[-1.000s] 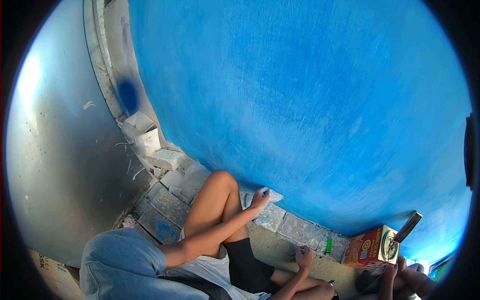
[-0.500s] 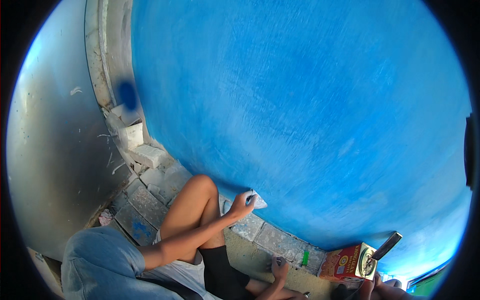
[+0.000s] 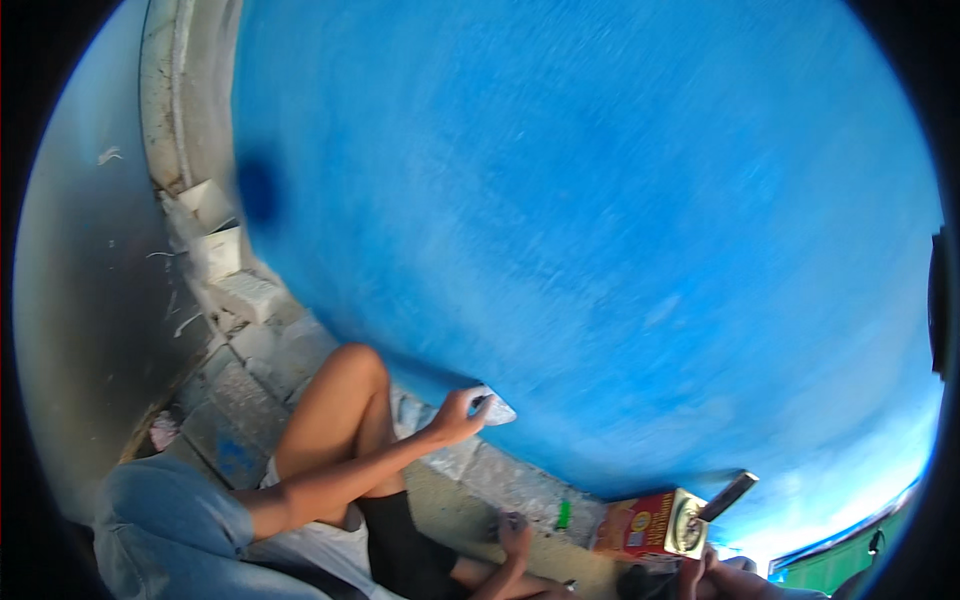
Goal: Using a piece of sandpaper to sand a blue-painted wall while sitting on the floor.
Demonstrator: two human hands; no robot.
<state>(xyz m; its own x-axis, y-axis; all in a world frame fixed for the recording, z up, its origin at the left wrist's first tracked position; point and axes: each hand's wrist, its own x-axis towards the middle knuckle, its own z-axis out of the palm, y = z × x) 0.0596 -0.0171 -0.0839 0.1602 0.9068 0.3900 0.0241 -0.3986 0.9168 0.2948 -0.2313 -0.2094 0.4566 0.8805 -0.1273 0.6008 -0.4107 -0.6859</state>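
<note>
Left hand [image 3: 460, 416] grips a pale flat tool [image 3: 499, 407] low at the blue wall [image 3: 600, 250]; firm contact cannot be told. Right hand [image 3: 515, 537], fingers curled; whether it holds anything is unclear. Risks, judged: a tilted tool edge could gouge the paint; knuckles could graze the paving blocks [image 3: 500, 480]; bumping the projecting dark handle [image 3: 728, 496] could tip the red tin [image 3: 630, 524].

And here's a short, faded blue-grey sleeve [image 3: 170, 530], loose and softly creased, giving way to a bare left forearm [image 3: 370, 475] and an ungloved left hand [image 3: 458, 418]. Below, pale grey-white cloth [image 3: 318, 548] meets a bare knee [image 3: 350, 372], with plain black fabric [image 3: 405, 545] alongside!
</note>
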